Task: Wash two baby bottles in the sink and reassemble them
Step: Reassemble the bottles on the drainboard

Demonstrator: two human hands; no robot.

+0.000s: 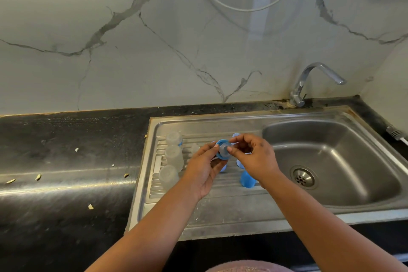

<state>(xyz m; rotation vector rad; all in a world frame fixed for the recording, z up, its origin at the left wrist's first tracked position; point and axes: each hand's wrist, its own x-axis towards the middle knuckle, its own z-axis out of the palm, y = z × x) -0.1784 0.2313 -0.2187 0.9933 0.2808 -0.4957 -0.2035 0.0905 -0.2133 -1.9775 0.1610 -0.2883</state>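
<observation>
Left hand (204,169) grips blue collar ring (221,150) over the drainboard | right hand (254,157) pinches clear teat (225,147) seated in it, tip toward her | bottles (174,157) just left, nearer left hand

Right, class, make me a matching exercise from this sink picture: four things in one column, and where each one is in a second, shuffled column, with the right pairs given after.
Things
1. blue ring
2. clear bottles
3. blue cap
4. tap

Places
A. standing on the draining board, under the right forearm
B. held between the left hand and right hand
C. behind the basin, against the wall
D. in a row at the left of the draining board

Pairs: 1-B, 2-D, 3-A, 4-C
</observation>
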